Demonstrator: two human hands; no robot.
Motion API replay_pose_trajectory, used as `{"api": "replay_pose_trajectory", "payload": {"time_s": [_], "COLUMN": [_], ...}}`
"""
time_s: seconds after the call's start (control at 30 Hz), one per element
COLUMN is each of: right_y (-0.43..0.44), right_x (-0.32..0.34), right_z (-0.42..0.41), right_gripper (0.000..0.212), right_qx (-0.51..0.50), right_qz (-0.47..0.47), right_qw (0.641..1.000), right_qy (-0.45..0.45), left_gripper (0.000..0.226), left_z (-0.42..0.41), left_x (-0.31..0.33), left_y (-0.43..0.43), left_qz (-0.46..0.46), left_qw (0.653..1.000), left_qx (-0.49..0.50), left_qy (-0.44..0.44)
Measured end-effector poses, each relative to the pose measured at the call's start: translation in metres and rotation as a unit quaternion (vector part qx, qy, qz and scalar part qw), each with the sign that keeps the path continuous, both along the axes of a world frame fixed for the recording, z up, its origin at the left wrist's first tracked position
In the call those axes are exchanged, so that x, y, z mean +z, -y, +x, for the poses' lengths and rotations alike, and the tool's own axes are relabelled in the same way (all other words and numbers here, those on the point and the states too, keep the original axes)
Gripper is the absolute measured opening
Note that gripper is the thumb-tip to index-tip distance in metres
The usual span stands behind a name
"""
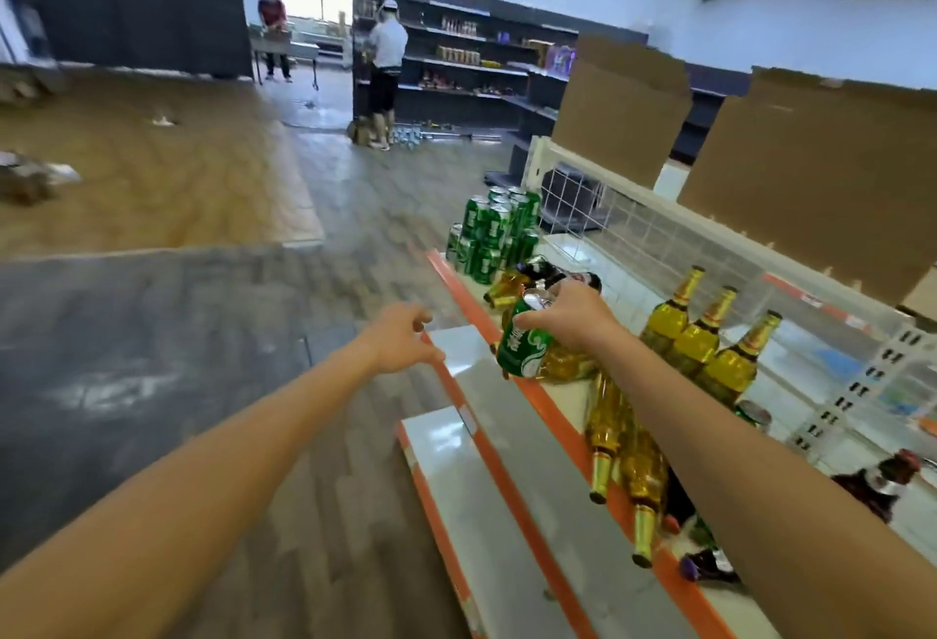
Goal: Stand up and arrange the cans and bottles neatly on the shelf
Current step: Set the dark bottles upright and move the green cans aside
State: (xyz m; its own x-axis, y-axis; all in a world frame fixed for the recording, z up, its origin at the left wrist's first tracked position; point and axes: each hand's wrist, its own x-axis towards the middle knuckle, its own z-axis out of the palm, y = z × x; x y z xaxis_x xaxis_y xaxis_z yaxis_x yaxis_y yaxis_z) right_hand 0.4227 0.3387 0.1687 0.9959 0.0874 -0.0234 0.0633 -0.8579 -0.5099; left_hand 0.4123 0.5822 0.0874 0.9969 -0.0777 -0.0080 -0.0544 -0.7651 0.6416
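My right hand (573, 316) grips a green can (522, 347) by its top rim and holds it tilted above the shelf (563, 415) with the orange front edge. My left hand (405, 339) hovers beside the shelf's front edge, fingers loosely curled, holding nothing. Several green cans (494, 232) stand stacked at the far end of the shelf. Three yellow bottles (710, 339) stand upright in a row at the back. Several yellow bottles (626, 456) lie on their sides under my right forearm. A dark bottle (879, 484) lies at the right.
Lower white shelf tiers (487, 511) step out toward the wooden floor. A wire-grid back panel (654, 227) and cardboard sheets (821, 182) stand behind the shelf. Two people (385, 70) stand far off by dark shelving.
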Motion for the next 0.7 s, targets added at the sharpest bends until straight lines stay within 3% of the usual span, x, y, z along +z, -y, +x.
{"api": "replay_pose_trajectory", "payload": {"time_s": [0.2, 0.33, 0.53, 0.7], "right_y": [-0.062, -0.097, -0.127, -0.136], "right_x": [-0.009, -0.008, 0.006, 0.018], "right_z": [0.087, 0.165, 0.291, 0.371], "right_gripper": [0.067, 0.048, 0.051, 0.049], "right_qx": [0.061, 0.101, 0.121, 0.117], "right_qz": [0.028, 0.025, 0.01, 0.013], "right_qw": [0.998, 0.995, 0.992, 0.992], "right_qy": [0.007, 0.0, 0.024, 0.046], "left_gripper": [0.077, 0.063, 0.047, 0.048], "left_z": [0.076, 0.15, 0.267, 0.355], "left_x": [-0.007, 0.001, 0.02, 0.021], "left_y": [-0.011, -0.013, -0.024, -0.035], "left_qz": [-0.037, -0.067, -0.072, -0.106], "left_qw": [0.999, 0.997, 0.994, 0.989], "left_qx": [-0.009, -0.002, 0.022, 0.042], "left_qy": [-0.001, 0.027, 0.077, 0.089]}}
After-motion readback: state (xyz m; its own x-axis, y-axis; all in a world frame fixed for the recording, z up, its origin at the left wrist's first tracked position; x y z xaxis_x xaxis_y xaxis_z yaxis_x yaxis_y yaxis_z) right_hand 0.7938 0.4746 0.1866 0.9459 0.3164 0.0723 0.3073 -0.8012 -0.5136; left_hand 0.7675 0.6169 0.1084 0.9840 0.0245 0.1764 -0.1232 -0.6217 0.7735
